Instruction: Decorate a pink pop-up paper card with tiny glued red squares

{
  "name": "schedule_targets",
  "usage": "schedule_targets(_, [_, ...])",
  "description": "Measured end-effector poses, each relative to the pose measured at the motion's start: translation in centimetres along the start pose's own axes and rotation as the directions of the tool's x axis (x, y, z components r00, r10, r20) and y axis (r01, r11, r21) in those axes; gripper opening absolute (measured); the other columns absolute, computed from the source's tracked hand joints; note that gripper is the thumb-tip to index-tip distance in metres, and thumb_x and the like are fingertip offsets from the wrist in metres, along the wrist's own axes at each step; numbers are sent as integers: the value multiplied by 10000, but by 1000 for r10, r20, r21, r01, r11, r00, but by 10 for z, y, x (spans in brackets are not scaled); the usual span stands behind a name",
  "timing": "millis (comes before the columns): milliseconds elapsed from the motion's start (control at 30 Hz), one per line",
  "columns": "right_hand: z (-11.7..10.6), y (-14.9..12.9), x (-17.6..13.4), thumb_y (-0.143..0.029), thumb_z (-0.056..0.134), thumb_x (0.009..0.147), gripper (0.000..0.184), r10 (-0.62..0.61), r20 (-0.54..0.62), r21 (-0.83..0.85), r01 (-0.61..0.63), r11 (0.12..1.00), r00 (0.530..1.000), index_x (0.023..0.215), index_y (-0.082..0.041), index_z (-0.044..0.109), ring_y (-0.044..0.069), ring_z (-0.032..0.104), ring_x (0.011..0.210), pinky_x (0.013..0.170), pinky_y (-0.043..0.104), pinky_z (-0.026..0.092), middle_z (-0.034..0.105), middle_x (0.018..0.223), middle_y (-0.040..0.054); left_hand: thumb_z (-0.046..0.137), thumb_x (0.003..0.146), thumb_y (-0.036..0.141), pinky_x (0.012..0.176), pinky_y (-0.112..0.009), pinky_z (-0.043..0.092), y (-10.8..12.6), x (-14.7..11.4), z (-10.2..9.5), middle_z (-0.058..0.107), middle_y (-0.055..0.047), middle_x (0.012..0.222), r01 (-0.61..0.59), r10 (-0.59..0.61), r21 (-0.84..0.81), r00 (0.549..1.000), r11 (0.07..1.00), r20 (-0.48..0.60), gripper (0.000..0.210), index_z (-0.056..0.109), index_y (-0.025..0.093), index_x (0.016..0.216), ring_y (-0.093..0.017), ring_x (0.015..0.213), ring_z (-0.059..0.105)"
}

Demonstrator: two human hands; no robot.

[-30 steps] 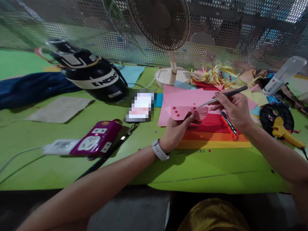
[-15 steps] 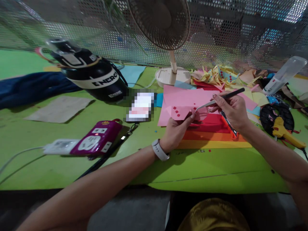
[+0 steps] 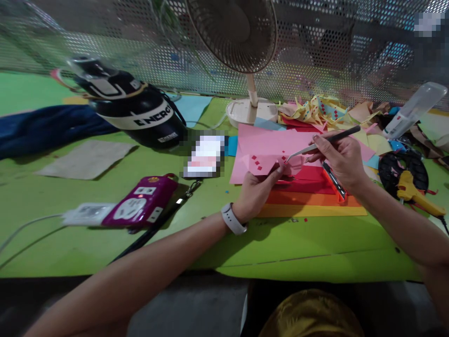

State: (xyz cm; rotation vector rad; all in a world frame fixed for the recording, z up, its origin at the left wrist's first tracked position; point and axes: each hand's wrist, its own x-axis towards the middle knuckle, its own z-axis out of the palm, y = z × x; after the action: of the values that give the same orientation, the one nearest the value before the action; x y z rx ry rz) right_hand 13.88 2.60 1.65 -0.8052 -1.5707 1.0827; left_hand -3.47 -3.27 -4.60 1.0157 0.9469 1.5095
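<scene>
My left hand [image 3: 254,192], wearing a white-banded watch, pinches the lower edge of a small pink paper piece [image 3: 268,164] dotted with several tiny red squares. The piece is held over a larger pink sheet [image 3: 263,138]. In my right hand [image 3: 342,157] is a pair of tweezers [image 3: 324,142], dark at the back with a thin, bent silver tip. The tip meets the pink piece just beside my left thumb; whether it grips a red square is too small to tell. Red and orange sheets [image 3: 314,199] lie beneath, with an orange-edged cutter [image 3: 335,182] on them.
A black bottle [image 3: 140,117], a phone [image 3: 205,157] and a purple power strip [image 3: 140,201] stand to the left. Behind is a fan [image 3: 250,110]. Paper scraps [image 3: 326,110], a clear bottle [image 3: 416,110] and a yellow glue gun [image 3: 417,192] lie on the right.
The tweezers and my right hand have shifted slightly to the right. My left hand and the pink piece stay nearly where they were.
</scene>
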Motion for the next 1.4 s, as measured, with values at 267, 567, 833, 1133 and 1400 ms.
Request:
schedule_targets(267, [1,3,1,-534,722,771,367,-6,20,-12,6,1000,1000,795,-174,656,134,708,564,510,208,563,717,667,4,805,741,389,649,-261,627,-1,-1,-1,755,-28,813,18,-18,-11,1000,1000,-5,268,721,170,871,-166,707,735])
schedule_targets(567, [1,4,0,-523,724,775,359,-7,19,-4,7,1000,1000,790,-170,659,140,710,572,519,216,572,724,677,10,792,756,410,642,-260,616,0,-1,0,750,-30,799,-10,10,8,1000,1000,9,279,714,170,875,-166,700,730])
schedule_targets(833, [2,2,-1,-542,719,772,376,-12,6,-20,12,1000,1000,797,-171,659,136,699,555,546,240,602,721,678,10,762,783,403,723,-298,618,2,0,0,748,-49,809,-77,76,103,997,992,16,242,726,166,818,-168,717,716])
schedule_targets(1133, [4,3,-1,-548,737,750,380,1,-4,16,-1,1000,1000,787,-182,642,132,693,548,554,248,605,710,662,-2,768,766,402,724,-323,622,4,-1,1,747,-56,827,-63,62,105,998,992,16,252,701,164,818,-185,722,721])
schedule_targets(1400, [3,1,-2,-568,738,744,397,18,-11,8,-18,1000,1000,766,-180,653,134,692,553,552,247,601,718,673,17,783,744,415,743,-346,625,1,0,-1,758,-69,824,-16,16,68,1000,998,-2,282,704,160,836,-195,715,730])
